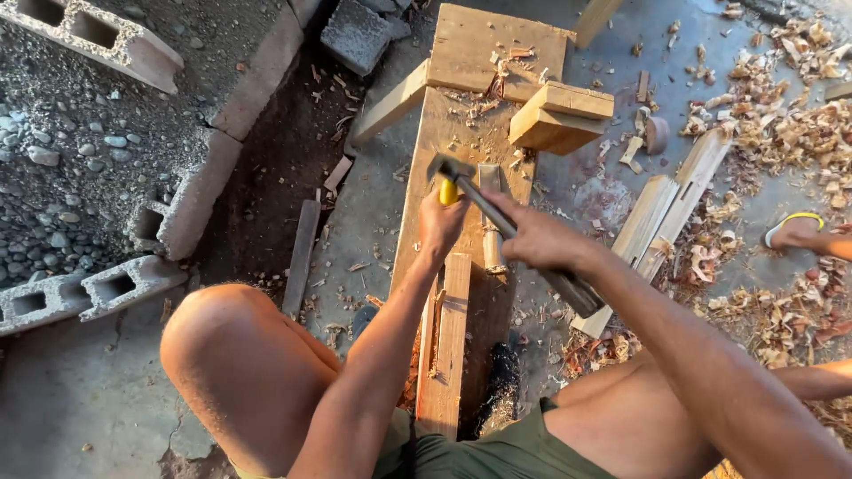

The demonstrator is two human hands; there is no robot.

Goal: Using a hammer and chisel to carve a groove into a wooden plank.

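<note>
My left hand (441, 223) is closed around a yellow-handled chisel (448, 192), held upright on the long wooden plank (461, 53) I sit astride. My right hand (535, 236) grips the dark handle of a hammer (497, 217). The hammer's head (448, 167) sits right at the top of the chisel's handle. A narrow wooden strip (451, 341) lies lengthwise on the plank below my left wrist. A small light wood piece (492, 248) lies just under the hammer handle. The chisel's blade is hidden behind my left hand.
Two stacked wooden blocks (561, 115) rest on the plank's far right edge. Hollow concrete blocks (98, 288) and gravel (62, 151) lie to the left. Boards (661, 217) and wood shavings (790, 133) cover the ground to the right, where another person's foot (799, 232) wears a yellow sandal.
</note>
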